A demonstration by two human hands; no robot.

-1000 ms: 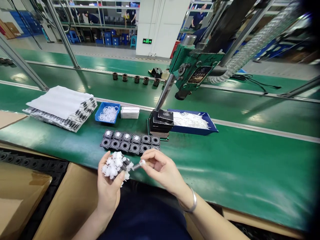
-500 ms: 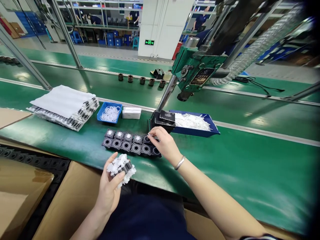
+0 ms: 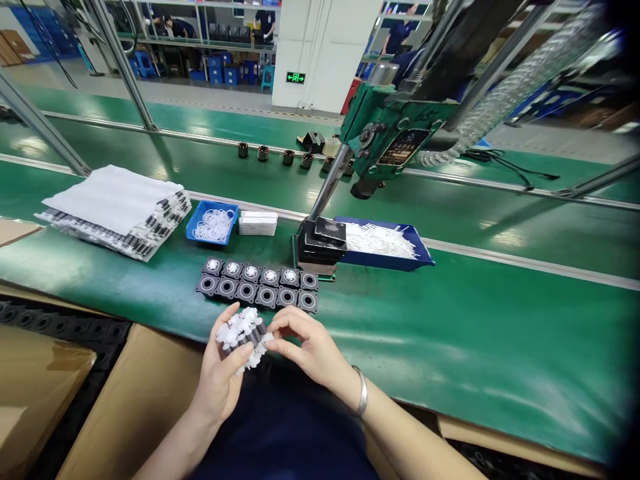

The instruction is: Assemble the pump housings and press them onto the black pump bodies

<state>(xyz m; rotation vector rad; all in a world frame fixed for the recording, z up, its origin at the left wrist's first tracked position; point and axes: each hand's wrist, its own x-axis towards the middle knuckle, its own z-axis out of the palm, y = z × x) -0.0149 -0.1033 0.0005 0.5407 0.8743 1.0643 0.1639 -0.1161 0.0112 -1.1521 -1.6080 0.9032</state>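
Note:
My left hand [image 3: 217, 373] is closed around a bunch of white finned impellers with dark cylindrical shafts [image 3: 241, 332], held over the front edge of the bench. At the right side of that bunch, my right hand [image 3: 313, 350] pinches one white impeller between thumb and fingers. Just beyond both hands lie two rows of black square pump housings [image 3: 247, 291] with round openings. In the back row, several housings hold a white swirl-shaped impeller [image 3: 290, 276], while the rightmost housing [image 3: 309, 281] shows a dark centre.
A green press [image 3: 395, 133] stands behind the housings, its black base [image 3: 320, 240] beside a blue bin of white strips [image 3: 383, 241]. Further left are white blocks [image 3: 258, 223], a blue tray of white rings [image 3: 213, 223] and stacked white sheets with parts [image 3: 115, 203].
My right hand has drawn back from the back row of housings to the bunch in my left hand. The fifth housing of that row now shows a white impeller.

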